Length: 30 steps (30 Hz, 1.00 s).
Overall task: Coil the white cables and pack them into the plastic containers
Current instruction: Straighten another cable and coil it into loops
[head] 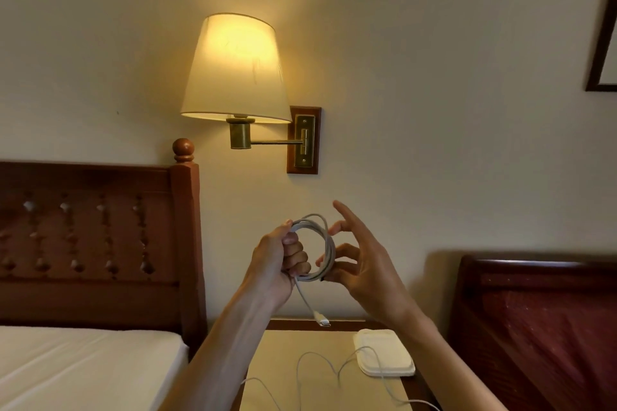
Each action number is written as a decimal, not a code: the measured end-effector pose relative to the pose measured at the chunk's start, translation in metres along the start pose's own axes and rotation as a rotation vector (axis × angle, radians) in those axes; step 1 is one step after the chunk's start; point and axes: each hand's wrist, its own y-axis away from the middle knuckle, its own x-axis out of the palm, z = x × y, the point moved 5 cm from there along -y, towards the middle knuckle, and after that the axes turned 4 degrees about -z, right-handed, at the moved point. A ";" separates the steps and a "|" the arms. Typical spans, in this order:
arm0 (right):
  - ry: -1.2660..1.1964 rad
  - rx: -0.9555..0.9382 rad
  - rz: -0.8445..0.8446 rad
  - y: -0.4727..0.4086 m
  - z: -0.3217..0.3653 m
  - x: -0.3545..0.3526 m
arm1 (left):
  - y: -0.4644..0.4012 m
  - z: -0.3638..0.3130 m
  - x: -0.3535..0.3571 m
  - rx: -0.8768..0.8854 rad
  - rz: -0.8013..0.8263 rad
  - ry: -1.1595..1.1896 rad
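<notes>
White coil (pixel 314 248) hangs in mid-air at the centre of view, a few loops gathered and gripped at its 9 o'clock side by the left hand (pixel 280 264), whose fingers are curled tight round the strands. From the coil's 6 o'clock a short tail drops to a plug (pixel 323 320) dangling just above the worktop (pixel 283 360). At 3 o'clock the right hand (pixel 364 264) is spread wide, fingers loosely bent, fingertips near or just brushing the loops and holding nothing. Below, at 5 o'clock, a pale container (pixel 384 352) lies lid-on toward the worktop's right edge, and a second cable (pixel 317 367) sprawls loose across the surface and over the container. A bed (pixel 83 360) sits at 8 o'clock, a lit lamp (pixel 235 68) at 12. With only one hand clamping the loops, I judge the springy strands could fan out and loosen before the tail is tucked in. The swinging plug might snag the loose cable underneath and drag it along. That cable draped over the container would also get in the way of lifting the lid.
</notes>
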 end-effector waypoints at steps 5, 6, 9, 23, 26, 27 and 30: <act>0.118 0.027 -0.060 0.019 -0.026 0.005 | 0.000 -0.001 0.001 -0.065 0.014 0.167; 0.142 0.015 -0.076 0.022 -0.027 0.006 | 0.000 0.003 0.000 -0.064 -0.005 0.169; 0.222 -0.103 -0.118 0.035 -0.011 0.010 | -0.004 0.011 -0.005 -0.014 -0.082 0.182; -0.923 0.625 -0.545 0.050 -0.039 0.018 | 0.006 0.031 0.000 0.103 0.075 0.298; -0.933 0.717 -0.474 0.045 -0.042 0.020 | 0.011 0.036 -0.002 0.100 0.133 0.272; -0.895 0.734 -0.456 0.045 -0.042 0.018 | 0.012 0.036 -0.003 0.096 0.139 0.249; -0.686 0.701 -0.325 0.042 -0.034 0.013 | 0.014 0.037 -0.006 0.084 0.113 0.172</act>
